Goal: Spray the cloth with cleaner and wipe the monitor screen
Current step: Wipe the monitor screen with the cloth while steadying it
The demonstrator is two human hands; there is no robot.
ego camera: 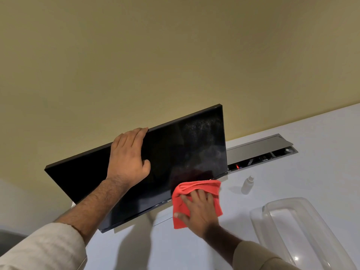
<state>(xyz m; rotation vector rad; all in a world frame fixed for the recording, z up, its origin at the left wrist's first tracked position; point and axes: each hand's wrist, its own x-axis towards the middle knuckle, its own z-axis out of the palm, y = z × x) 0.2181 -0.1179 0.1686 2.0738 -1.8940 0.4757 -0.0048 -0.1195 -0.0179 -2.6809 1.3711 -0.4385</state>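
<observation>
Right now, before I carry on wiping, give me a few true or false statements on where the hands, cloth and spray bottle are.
1. The left hand rests on the monitor at its top edge. True.
2. The right hand presses a blue cloth. False: the cloth is red.
3. The spray bottle is held in a grip. False: it stands alone on the desk, right of the monitor.
4. The cloth sits at the screen's lower right corner. True.
5. A clear plastic bin lies on the desk. True.
</observation>
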